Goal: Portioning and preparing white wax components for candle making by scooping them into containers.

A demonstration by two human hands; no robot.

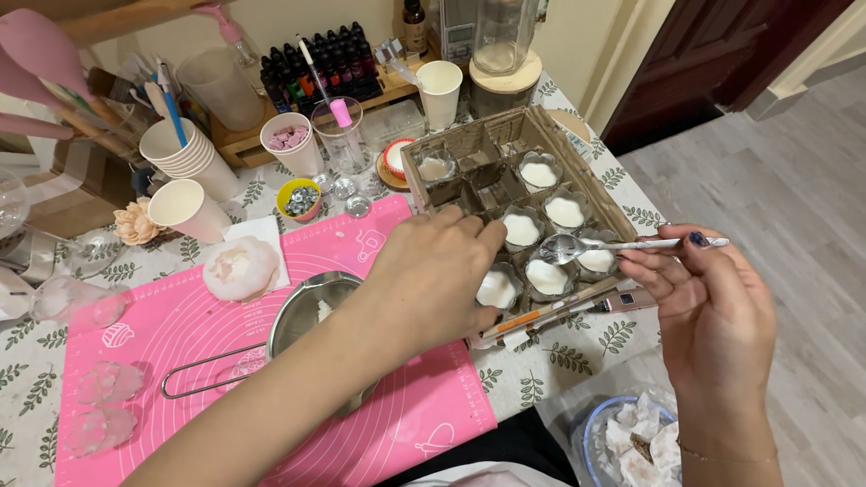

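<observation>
- The right hand (713, 311) pinches the handle of a metal spoon (577, 246) between thumb and fingertips, the other fingers loosely curled; the spoon's bowl hangs just over the front rows of a cardboard divider box (469, 135)
- The box stands at the table's right edge, and several of its cells hold small fluted glass cups (547, 275) filled with white wax or cream
- The left hand (431, 280) rests on the box's near left corner, fingers bent down over a cell — whether it grips a cup there I cannot tell, as the fingertips are hidden
- Risk: the spoon is held far out on its handle, so a small wobble could tip it and drip onto the cardboard walls or the leaf-print tablecloth (577, 361)
- Risk: the left hand's fingertips are very near a filled cup (498, 289); a press or slip could dent the white surface or tilt the cup in its cell
- Risk: the left forearm crosses low above a steel saucepan (316, 311) on the pink mat (180, 325); dropping the arm could knock its wire handle and shift the pan
- Risk: thin sticks and a slim pen-shaped tool (622, 300) lie along the box's near edge, just beside the table's rim — a nudge from either hand could roll them off
</observation>
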